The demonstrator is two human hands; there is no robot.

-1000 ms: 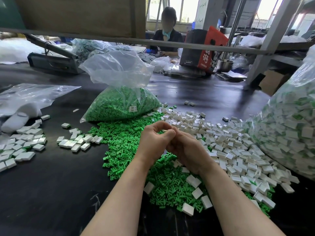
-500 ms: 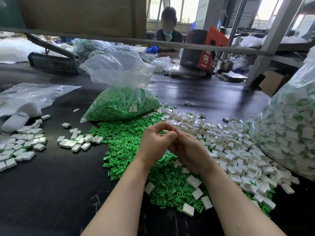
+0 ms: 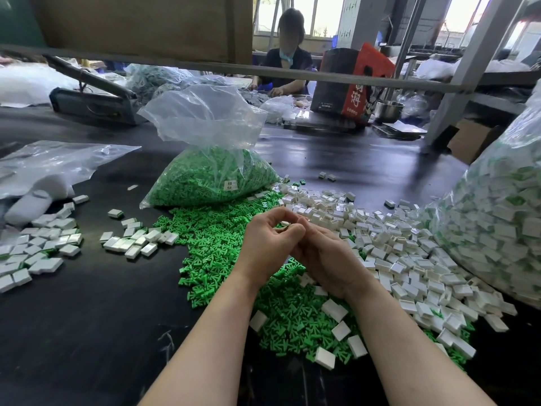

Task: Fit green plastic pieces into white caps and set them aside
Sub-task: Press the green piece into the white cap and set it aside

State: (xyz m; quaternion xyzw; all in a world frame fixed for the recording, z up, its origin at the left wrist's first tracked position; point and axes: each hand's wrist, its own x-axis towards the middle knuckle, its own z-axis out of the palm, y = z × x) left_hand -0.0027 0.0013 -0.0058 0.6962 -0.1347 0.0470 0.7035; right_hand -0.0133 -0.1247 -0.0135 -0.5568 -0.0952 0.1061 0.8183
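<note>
Green plastic pieces are lying in a loose heap on the dark surface right under your wrists, with the white caps spreading to your right. Your left hand and right hand are staying pressed together above the heap, much as a second ago, fingers curling round something small and pale at the fingertips; whether that grip is holding a cap, a piece or both, you cannot tell. Nothing is shifting on the surface, so this fitting is probably still under way. Finished caps are waiting well apart on your left.
</note>
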